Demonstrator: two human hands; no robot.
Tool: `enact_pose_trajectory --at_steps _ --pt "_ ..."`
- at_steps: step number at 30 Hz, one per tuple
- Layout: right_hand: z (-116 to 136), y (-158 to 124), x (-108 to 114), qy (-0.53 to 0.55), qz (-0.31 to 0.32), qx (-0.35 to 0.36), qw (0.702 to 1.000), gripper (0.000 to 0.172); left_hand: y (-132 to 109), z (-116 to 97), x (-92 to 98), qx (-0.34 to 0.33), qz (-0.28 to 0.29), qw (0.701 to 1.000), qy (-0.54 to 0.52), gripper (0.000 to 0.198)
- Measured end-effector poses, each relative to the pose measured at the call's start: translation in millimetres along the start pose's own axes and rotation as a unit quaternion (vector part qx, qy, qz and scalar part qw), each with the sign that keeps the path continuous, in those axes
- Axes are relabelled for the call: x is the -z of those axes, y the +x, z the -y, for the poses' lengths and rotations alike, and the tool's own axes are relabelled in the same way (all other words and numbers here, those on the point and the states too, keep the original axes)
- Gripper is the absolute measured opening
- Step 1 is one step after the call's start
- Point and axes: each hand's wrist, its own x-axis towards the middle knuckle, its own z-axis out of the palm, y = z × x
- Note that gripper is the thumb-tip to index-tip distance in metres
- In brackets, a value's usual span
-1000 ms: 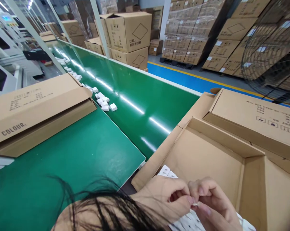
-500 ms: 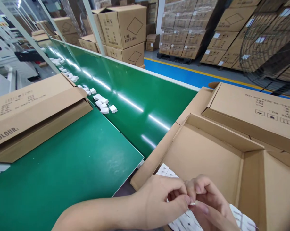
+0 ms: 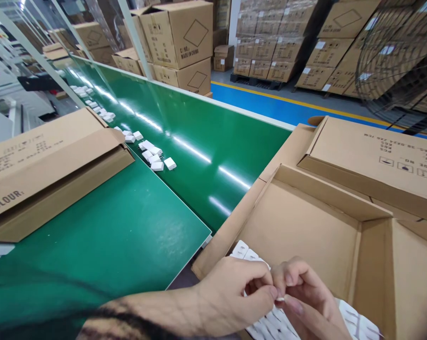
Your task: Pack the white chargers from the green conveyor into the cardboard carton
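Observation:
My left hand [image 3: 239,293] and my right hand [image 3: 310,300] meet over the open cardboard box, fingertips pinched together. Between them shows the tip of a small white piece [image 3: 280,298]; most of it is hidden by the fingers, so its kind cannot be made out. Below the hands, rows of white plug-like blocks [image 3: 242,249] lie in the near part of the cardboard box [image 3: 305,226]. More of those white blocks [image 3: 358,321] show right of my right hand.
A green conveyor belt [image 3: 185,127] runs diagonally, with loose white power adapters [image 3: 156,166] along its near side. A flattish carton [image 3: 57,156] lies on the green table [image 3: 103,236]. Another carton [image 3: 376,156] is at right. Stacked cartons [image 3: 185,38] and a fan [image 3: 393,71] stand behind.
The nearest adapters on the belt have shifted slightly right and toward me. My hands keep nearly the same pinch. Dark blurred strands now cross the lower left, over my left forearm.

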Motion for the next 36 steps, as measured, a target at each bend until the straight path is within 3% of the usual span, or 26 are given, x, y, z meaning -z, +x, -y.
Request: enact_pose_trajectory --at_steps 2,6,12,17,23,29,36 --pt "-1.3 1.4 2.9 -0.007 0.033 0.009 0.999 0.014 0.5 -0.4 0.1 0.015 -0.001 1.000 0.012 0.012" --pt "-3.1 2.2 3.0 0.012 -0.012 0.009 1.000 0.015 1.4 0.2 0.5 0.024 0.002 1.000 0.007 0.011" --pt "-3.5 4.9 11.2 -0.030 0.062 0.017 0.997 0.011 3.1 2.8 2.7 0.018 0.003 1.000 0.015 0.011" --pt "-5.5 5.9 11.5 -0.037 0.038 0.029 0.998 0.010 3.6 3.8 1.8 0.013 -0.004 1.000 0.006 0.014" --pt "-9.9 4.8 16.8 -0.069 0.061 0.031 0.995 0.007 4.0 10.9 -1.5 -0.011 -0.020 0.999 0.033 0.010" --pt "-11.5 6.4 19.2 -0.105 0.059 0.054 0.991 0.005 5.7 12.4 -5.2 0.013 -0.037 0.998 0.040 0.008" --pt "-14.1 4.4 6.8 -0.059 -0.037 0.062 0.996 0.011 7.8 15.6 -3.3 0.011 -0.034 0.997 0.075 0.006"
